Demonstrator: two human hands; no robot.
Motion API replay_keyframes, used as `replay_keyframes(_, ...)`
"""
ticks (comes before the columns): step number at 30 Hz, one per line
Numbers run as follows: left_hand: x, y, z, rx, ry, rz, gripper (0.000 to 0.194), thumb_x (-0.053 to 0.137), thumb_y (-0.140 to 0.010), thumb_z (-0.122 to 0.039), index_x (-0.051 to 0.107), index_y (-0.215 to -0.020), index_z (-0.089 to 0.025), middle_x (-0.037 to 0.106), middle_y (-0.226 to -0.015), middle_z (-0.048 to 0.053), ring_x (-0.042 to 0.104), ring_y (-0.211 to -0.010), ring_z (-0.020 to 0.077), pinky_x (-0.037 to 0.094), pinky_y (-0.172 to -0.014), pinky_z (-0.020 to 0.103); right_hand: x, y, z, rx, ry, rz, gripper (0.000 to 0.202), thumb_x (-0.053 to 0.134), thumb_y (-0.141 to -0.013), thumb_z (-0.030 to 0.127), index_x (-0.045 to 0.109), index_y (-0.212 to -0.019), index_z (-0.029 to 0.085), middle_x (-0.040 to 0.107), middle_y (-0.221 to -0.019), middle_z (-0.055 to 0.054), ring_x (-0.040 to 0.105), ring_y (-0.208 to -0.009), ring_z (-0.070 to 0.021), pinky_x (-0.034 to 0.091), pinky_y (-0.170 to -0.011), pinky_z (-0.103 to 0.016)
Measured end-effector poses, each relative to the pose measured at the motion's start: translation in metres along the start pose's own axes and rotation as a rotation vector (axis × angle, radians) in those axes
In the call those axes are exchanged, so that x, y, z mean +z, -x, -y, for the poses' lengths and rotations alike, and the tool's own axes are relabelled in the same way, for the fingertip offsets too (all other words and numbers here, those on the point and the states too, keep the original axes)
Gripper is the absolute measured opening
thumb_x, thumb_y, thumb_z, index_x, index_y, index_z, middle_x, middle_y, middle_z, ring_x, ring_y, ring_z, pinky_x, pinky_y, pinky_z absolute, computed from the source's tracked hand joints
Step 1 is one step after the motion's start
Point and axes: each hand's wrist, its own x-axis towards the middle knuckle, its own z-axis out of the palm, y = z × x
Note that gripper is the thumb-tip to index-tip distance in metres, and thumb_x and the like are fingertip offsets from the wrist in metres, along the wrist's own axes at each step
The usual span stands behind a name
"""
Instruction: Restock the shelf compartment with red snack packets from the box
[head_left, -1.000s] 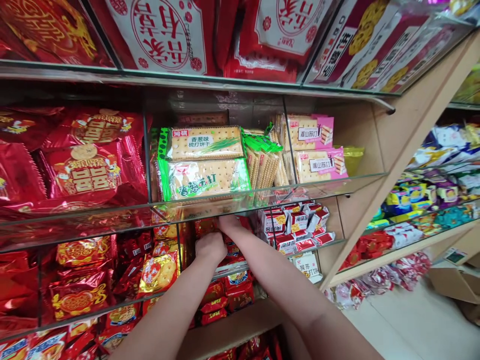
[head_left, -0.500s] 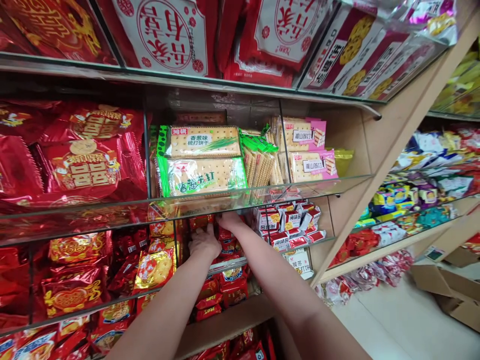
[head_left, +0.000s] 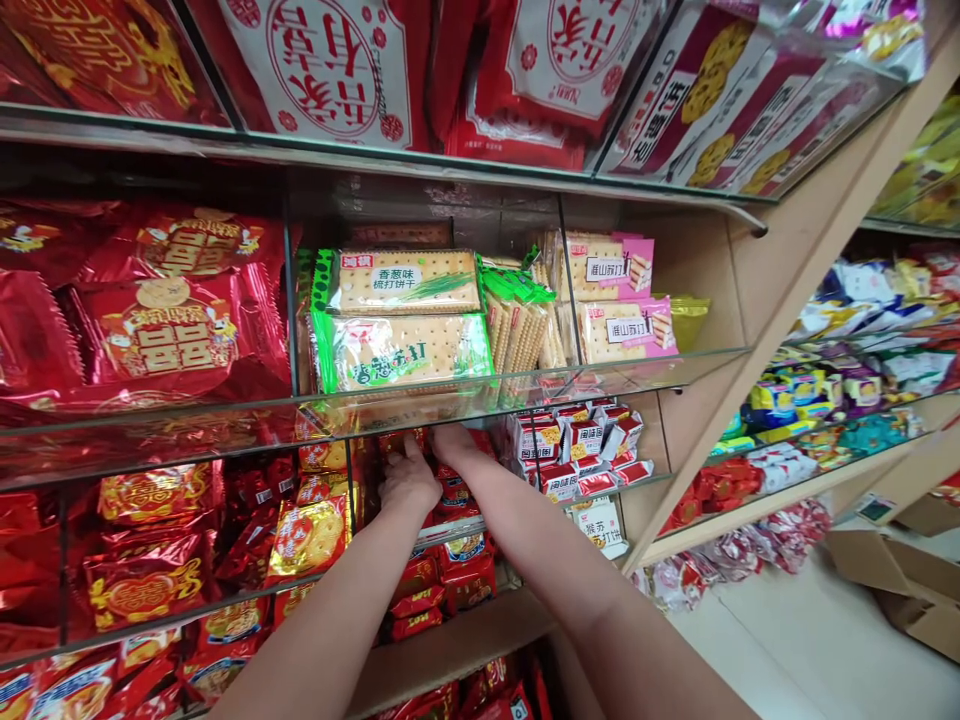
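Observation:
Both my arms reach into a glass shelf compartment under the cracker shelf. My left hand (head_left: 409,482) rests on small red snack packets (head_left: 457,492), thumb raised, fingers pushed among them. My right hand (head_left: 452,440) is deeper in, just under the glass shelf edge (head_left: 420,405), with its fingers hidden behind the packets. I cannot tell whether either hand grips a packet. Green-wrapped scallion cracker packs (head_left: 405,322) lie on the shelf directly above my hands.
Red and gold biscuit bags (head_left: 311,535) fill the compartment to the left. Small red-and-white boxes (head_left: 581,445) sit to the right. Pink-labelled cracker packs (head_left: 619,300) lie above them. A wooden shelf post (head_left: 757,330) slants at right, with cardboard boxes (head_left: 896,585) on the floor.
My left hand moved up and deeper into the red packets, its thumb now raised. The right hand stayed under the glass edge. The view shifted slightly.

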Motion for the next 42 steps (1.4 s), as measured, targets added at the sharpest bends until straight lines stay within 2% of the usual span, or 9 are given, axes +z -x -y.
replay_keyframes(5, -0.004, 0.001, 0.000, -0.004, -0.020, 0.012, 0.077, 0.055, -0.074, -0.029, 0.008, -0.135, -0.024, 0.039, -0.126, 0.015, 0.045, -0.110, 0.0303, 0.045, -0.081, 0.044, -0.012, 0.010, 0.012, 0.084, 0.087, 0.000, 0.037, 0.049, -0.084, 0.033, 0.046, -0.117, 0.019, 0.046, -0.124, -0.009, 0.045, -0.111, -0.0226, 0.038, -0.091, -0.045)
replay_keyframes(10, -0.006, 0.000, 0.000, 0.003, -0.037, 0.015, 0.070, 0.049, -0.075, -0.043, 0.013, -0.135, -0.030, 0.034, -0.129, 0.013, 0.041, -0.113, 0.0323, 0.044, -0.081, 0.045, -0.020, 0.023, 0.016, 0.247, 0.166, 0.191, 0.078, 0.077, -0.051, 0.035, 0.048, -0.120, 0.015, 0.039, -0.130, -0.020, 0.032, -0.119, -0.0414, 0.036, -0.083, -0.060)
replay_keyframes(14, -0.006, -0.001, 0.000, 0.004, -0.059, 0.033, 0.083, 0.059, -0.069, -0.037, 0.010, -0.135, -0.032, 0.036, -0.130, 0.013, 0.040, -0.115, 0.0330, 0.044, -0.082, 0.044, -0.025, 0.033, 0.012, 0.220, 0.177, 0.301, 0.089, 0.081, -0.040, 0.035, 0.046, -0.121, 0.024, 0.029, -0.137, -0.014, 0.029, -0.121, -0.0413, 0.041, -0.082, -0.056)
replay_keyframes(16, -0.006, -0.001, 0.001, -0.002, -0.066, 0.035, 0.080, 0.058, -0.070, -0.032, 0.012, -0.135, -0.028, 0.038, -0.129, 0.013, 0.041, -0.115, 0.0321, 0.044, -0.082, 0.044, -0.026, 0.039, 0.009, 0.190, 0.186, 0.295, 0.083, 0.080, -0.045, 0.035, 0.048, -0.120, 0.024, 0.030, -0.137, -0.014, 0.031, -0.120, -0.0392, 0.042, -0.084, -0.052)
replay_keyframes(21, -0.008, -0.003, 0.002, -0.004, -0.045, 0.032, 0.058, 0.048, -0.079, -0.029, 0.025, -0.131, -0.019, 0.048, -0.120, 0.014, 0.048, -0.110, 0.0282, 0.047, -0.080, 0.043, -0.024, 0.062, -0.003, 0.097, 0.204, 0.207, 0.032, 0.053, -0.082, 0.029, 0.052, -0.111, 0.016, 0.047, -0.123, -0.010, 0.049, -0.107, -0.0227, 0.044, -0.085, -0.043)
replay_keyframes(26, -0.022, 0.004, 0.006, 0.096, 0.060, 0.074, 0.056, 0.051, -0.078, -0.033, 0.032, -0.127, -0.015, 0.058, -0.112, 0.015, 0.058, -0.098, 0.0257, 0.049, -0.076, 0.044, -0.021, 0.079, -0.015, 0.052, 0.156, 0.086, 0.035, 0.053, -0.082, 0.032, 0.049, -0.113, 0.017, 0.046, -0.124, -0.008, 0.046, -0.110, -0.0231, 0.040, -0.090, -0.047)
replay_keyframes(32, -0.041, 0.061, 0.035, 0.470, 0.273, -0.003, 0.051, 0.040, -0.079, -0.021, 0.032, -0.129, -0.017, 0.047, -0.130, 0.011, 0.045, -0.118, 0.0177, 0.035, -0.099, 0.029, -0.035, 0.089, -0.010, 0.065, -0.156, -0.151, 0.029, 0.045, -0.086, 0.025, 0.048, -0.113, 0.016, 0.052, -0.116, -0.009, 0.051, -0.104, -0.0205, 0.040, -0.089, -0.043)
replay_keyframes(37, -0.041, 0.080, 0.047, 0.453, 0.427, -0.063, 0.065, 0.036, -0.082, -0.028, 0.003, -0.137, -0.014, 0.029, -0.142, 0.014, 0.040, -0.123, 0.0194, 0.038, -0.095, 0.032, -0.038, 0.107, -0.010, 0.059, -0.603, -0.263, 0.040, 0.031, -0.080, 0.011, 0.037, -0.119, 0.016, 0.059, -0.105, -0.010, 0.058, -0.095, -0.0172, 0.046, -0.080, -0.031)
replay_keyframes(42, -0.033, 0.068, 0.038, 0.402, 0.531, -0.021, 0.058, 0.039, -0.082, -0.038, 0.021, -0.133, -0.018, 0.064, -0.110, 0.010, 0.064, -0.088, 0.0188, 0.049, -0.075, 0.031, -0.032, 0.110, -0.015, 0.034, -0.976, -0.145, 0.033, 0.036, -0.070, 0.014, 0.047, -0.101, 0.016, 0.063, -0.082, -0.002, 0.062, -0.070, -0.0135, 0.051, -0.061, -0.026)
